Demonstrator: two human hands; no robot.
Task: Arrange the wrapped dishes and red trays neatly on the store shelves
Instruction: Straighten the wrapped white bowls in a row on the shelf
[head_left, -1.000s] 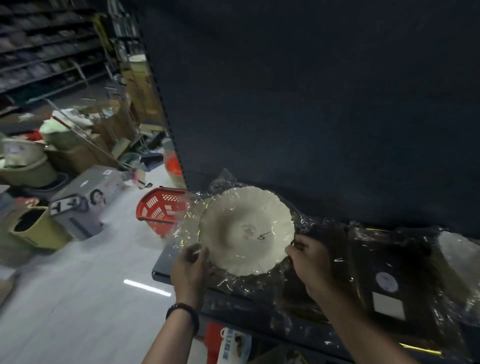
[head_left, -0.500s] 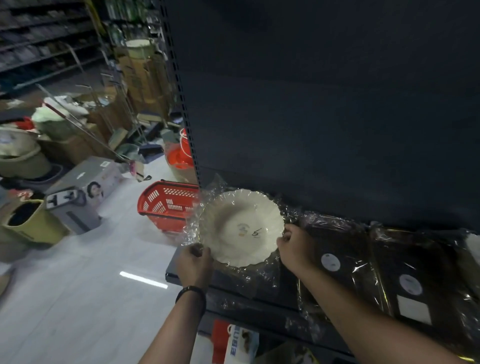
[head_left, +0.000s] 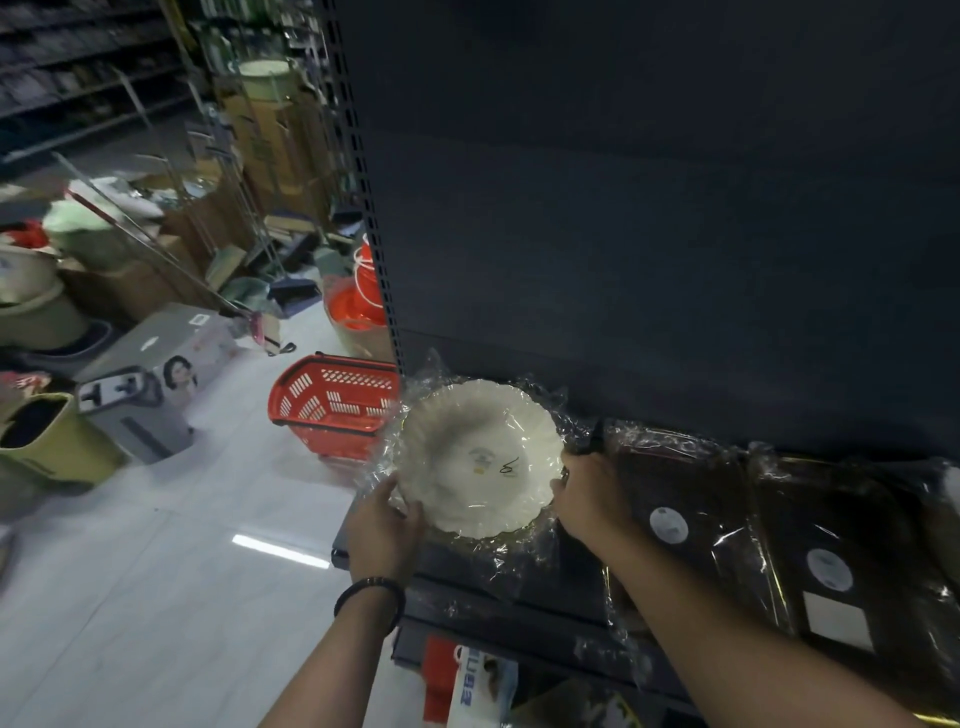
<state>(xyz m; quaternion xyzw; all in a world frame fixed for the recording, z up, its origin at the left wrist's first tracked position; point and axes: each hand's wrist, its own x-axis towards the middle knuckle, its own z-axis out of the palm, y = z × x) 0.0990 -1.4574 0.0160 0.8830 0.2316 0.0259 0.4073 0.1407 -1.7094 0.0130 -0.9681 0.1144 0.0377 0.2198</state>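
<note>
A white scalloped dish (head_left: 480, 457) in clear plastic wrap lies at the left end of the dark shelf (head_left: 519, 608). My left hand (head_left: 382, 527) grips its lower left rim. My right hand (head_left: 589, 493) holds its right rim, fingers curled at the edge. To the right lie two dark wrapped dishes (head_left: 680, 514) (head_left: 841, 561) with round white stickers, side by side on the same shelf.
A red shopping basket (head_left: 332, 402) stands on the pale floor left of the shelf. Grey boxes (head_left: 150, 374), a yellow-green bin (head_left: 47, 441), cartons and orange items (head_left: 358, 301) crowd the aisle beyond. A dark back panel (head_left: 649, 208) rises behind the shelf. Boxed goods (head_left: 478, 686) sit below.
The white wrapped dish has shifted a little back and left on the shelf with both hands still on its rim. My view has swung right, showing more of the dark dishes.
</note>
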